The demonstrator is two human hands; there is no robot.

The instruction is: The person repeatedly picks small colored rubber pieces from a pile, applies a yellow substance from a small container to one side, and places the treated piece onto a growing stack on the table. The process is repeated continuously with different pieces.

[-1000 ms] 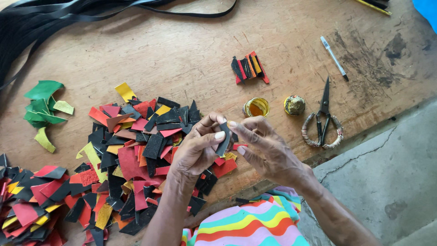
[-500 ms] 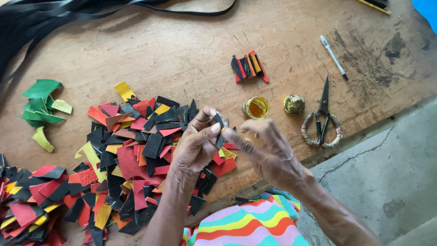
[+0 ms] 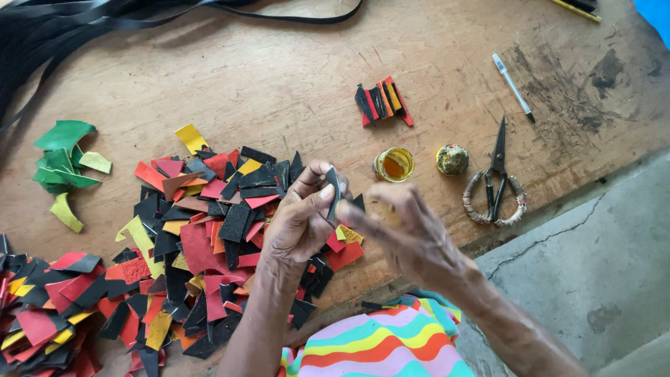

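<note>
My left hand [image 3: 301,222] pinches a small dark grey leather piece [image 3: 334,188] between thumb and fingers, held on edge above the wooden board [image 3: 265,77]. My right hand [image 3: 407,235] is just to its right, blurred, with a fingertip stretched toward the lower end of that piece. Below both hands lies a heap of red, black, orange and yellow leather scraps [image 3: 202,230]. A small open jar of yellow glue [image 3: 393,165] stands just beyond my right hand.
A round lid [image 3: 452,159] and scissors with wrapped handles [image 3: 496,176] lie right of the jar. A fanned stack of cut pieces [image 3: 383,102], a pen [image 3: 513,87], green scraps [image 3: 64,164] and black straps [image 3: 63,28] lie on the board. Grey concrete floor [image 3: 600,265] at right.
My hands have drawn slightly apart. The left hand has turned the dark piece upright on its edge, and the right hand has slid right and downward, off most of the piece.
</note>
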